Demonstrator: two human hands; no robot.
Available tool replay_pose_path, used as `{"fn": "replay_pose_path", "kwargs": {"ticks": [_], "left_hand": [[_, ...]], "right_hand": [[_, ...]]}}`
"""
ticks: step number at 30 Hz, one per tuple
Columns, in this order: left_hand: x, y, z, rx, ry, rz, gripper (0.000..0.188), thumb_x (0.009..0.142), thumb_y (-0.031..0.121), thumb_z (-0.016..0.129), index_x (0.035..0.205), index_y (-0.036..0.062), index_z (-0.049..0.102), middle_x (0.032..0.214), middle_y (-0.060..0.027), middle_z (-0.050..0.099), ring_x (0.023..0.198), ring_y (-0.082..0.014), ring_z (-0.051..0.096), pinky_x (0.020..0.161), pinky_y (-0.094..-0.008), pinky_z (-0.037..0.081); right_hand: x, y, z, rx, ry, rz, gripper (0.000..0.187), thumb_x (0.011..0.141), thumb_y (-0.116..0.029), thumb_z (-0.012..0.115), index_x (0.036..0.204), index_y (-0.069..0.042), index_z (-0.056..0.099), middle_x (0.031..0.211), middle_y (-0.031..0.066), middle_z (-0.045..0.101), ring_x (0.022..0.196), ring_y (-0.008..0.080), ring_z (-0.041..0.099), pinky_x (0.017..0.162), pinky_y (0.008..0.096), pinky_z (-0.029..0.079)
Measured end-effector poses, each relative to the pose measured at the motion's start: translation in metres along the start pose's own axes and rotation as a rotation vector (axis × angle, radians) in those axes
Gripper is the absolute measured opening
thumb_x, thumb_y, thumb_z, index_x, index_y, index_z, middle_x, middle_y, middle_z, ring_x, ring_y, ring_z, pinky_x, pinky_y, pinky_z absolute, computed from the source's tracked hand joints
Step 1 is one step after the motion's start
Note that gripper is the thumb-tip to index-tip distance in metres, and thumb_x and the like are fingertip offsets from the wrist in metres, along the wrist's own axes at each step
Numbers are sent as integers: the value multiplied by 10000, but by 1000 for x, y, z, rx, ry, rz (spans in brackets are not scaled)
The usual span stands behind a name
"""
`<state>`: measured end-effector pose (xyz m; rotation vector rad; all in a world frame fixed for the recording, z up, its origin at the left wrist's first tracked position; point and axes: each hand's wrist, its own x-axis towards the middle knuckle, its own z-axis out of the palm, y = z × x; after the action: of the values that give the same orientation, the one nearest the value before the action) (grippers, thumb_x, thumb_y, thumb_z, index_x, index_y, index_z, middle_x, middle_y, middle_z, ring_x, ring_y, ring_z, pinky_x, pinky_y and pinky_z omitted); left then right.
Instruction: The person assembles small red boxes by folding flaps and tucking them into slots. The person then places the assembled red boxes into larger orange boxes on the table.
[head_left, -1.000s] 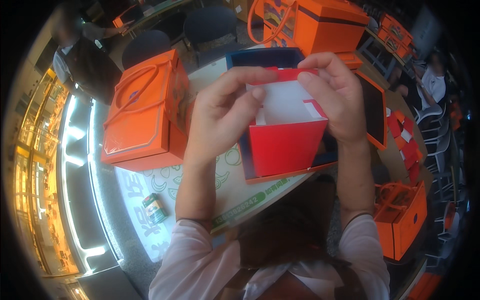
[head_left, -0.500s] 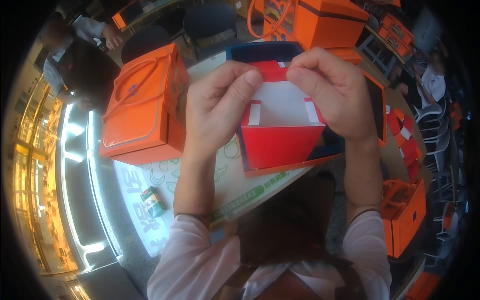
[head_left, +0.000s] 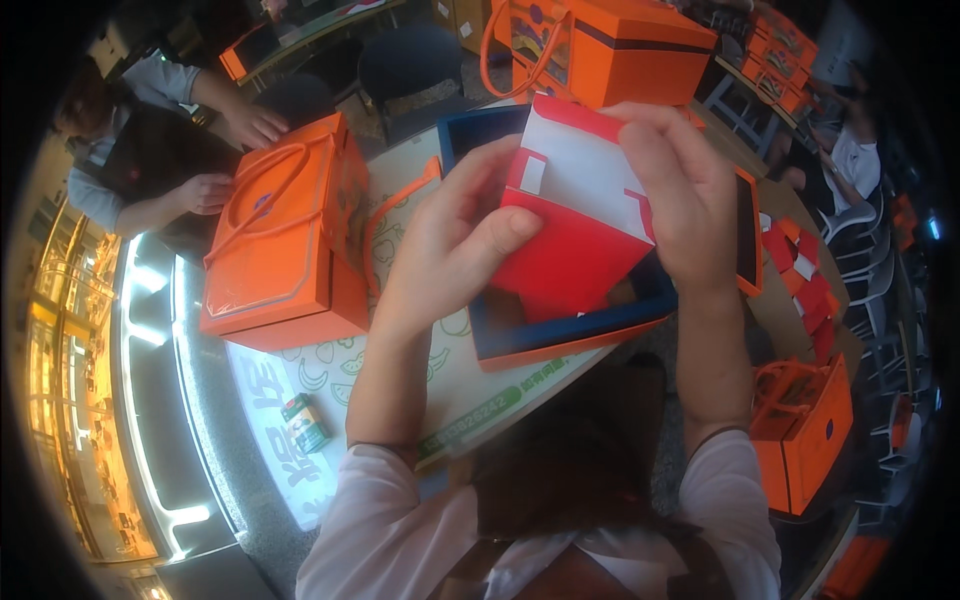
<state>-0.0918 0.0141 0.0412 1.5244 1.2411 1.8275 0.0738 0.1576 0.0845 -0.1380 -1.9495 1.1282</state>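
Grasping an open red box [head_left: 575, 250] in left grip [head_left: 455, 230] and right grip [head_left: 682, 190], holding it tilted above the blue-walled tray [head_left: 620, 312] beside the near edge of the bench [head_left: 340, 385]; apparently shaping its open top, probably needing light, even pressure from both sides next.

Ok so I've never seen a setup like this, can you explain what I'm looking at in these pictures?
There's no machine here: it's a person working with a bare left hand and right hand. Everything is filmed from the person's head, by a wide fisheye camera looking down, which is why straight edges bend. Both hands hold an open red box, white inside and tilted, over a blue-lined orange box on the pale printed table. To the left are a small green packet and a big orange box with a rope handle. Another person's hands are close to that one.
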Motion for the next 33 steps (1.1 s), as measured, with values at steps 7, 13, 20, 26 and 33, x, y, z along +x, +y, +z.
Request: {"fn": "replay_pose_path", "kwargs": {"ticks": [7,13,20,26,33], "left_hand": [[1,-2,4,123,87,147,796,872,499,779,1394,-46,524,1207,-133,687,1106,-199,668,940,-311,535],[1,-1,10,169,150,157,795,849,508,783,1370,-47,555,1181,-115,702,1081,-192,680,924,-297,539],[0,-4,8,206,175,161,781,828,504,797,1340,-46,585,1131,-102,719,1047,-174,686,901,-289,540],[0,-3,8,218,176,171,776,822,470,812,1347,-52,576,1129,-114,723,1035,-172,690,890,-290,549],[-1,1,13,191,164,90,867,787,594,775,1356,-33,589,1196,-114,694,1082,-183,674,934,-295,534]], "right_hand": [[-11,2,-11,167,-46,-83,420,1053,-390,549,1265,-39,638,1135,93,728,1006,142,711,834,264,574],[-23,1,-11,202,35,-75,368,1021,-305,631,1263,-27,636,1152,98,723,1024,153,708,852,266,578],[-29,2,-20,94,31,-101,383,1019,-332,638,1248,-25,642,1142,103,722,1028,148,704,849,263,581],[-31,4,-11,97,-9,-214,264,997,-184,640,1189,-6,674,1164,120,720,1047,201,704,891,275,549],[-31,5,-7,-110,-56,-323,213,935,-44,635,1135,2,691,1204,175,705,1085,266,696,925,317,534]]}}
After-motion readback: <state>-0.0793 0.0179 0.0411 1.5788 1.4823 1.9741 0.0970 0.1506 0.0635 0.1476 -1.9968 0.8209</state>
